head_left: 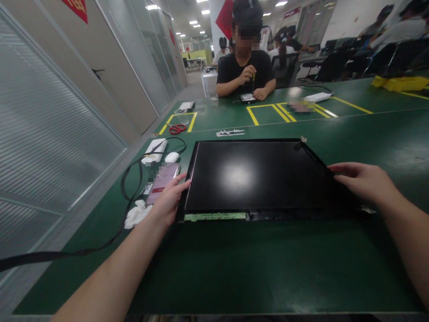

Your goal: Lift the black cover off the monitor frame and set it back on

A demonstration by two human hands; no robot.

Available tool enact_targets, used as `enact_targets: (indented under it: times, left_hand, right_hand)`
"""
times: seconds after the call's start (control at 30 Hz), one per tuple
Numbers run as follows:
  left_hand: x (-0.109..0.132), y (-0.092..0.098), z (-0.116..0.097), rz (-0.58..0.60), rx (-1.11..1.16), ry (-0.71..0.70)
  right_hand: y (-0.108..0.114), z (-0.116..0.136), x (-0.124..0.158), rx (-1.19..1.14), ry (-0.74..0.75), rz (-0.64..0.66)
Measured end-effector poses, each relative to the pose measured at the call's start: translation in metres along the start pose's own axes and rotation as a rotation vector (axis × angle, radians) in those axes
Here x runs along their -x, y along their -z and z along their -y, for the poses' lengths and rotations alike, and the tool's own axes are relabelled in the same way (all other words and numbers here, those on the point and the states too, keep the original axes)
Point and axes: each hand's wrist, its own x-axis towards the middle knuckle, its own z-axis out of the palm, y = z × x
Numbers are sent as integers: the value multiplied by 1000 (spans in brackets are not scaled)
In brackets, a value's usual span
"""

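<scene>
A black LCD screen panel (pixel 268 176) lies face up before me, with a light's glare in its middle. Along its near edge runs a narrow green circuit strip (pixel 216 216), and a bit of pale tape (pixel 303 139) sticks up at the far right corner. My left hand (pixel 170 197) holds the panel's left edge, thumb on top and the other fingers partly hidden. On the right edge, my right hand (pixel 367 179) pinches the frame between thumb and fingers. Whether the panel rests flat or is slightly raised, I cannot tell.
On the green table (pixel 268 268), left of the panel, are a phone (pixel 163 181), crumpled white tissue (pixel 136 214), a white mouse-shaped object (pixel 172 157) and a black cable (pixel 125 179). Red-handled scissors (pixel 177 129) lie beyond. Opposite, a person (pixel 246 67) holds a screwdriver over a small device.
</scene>
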Motion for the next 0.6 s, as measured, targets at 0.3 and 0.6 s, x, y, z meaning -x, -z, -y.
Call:
enact_targets:
  times: [0.3, 0.6]
  left_hand:
    - [2, 1, 3, 123, 9, -35]
    - [5, 3, 0, 233, 8, -90]
  right_hand:
    - [4, 9, 3, 27, -46, 21]
    - [2, 9, 7, 35, 4, 28]
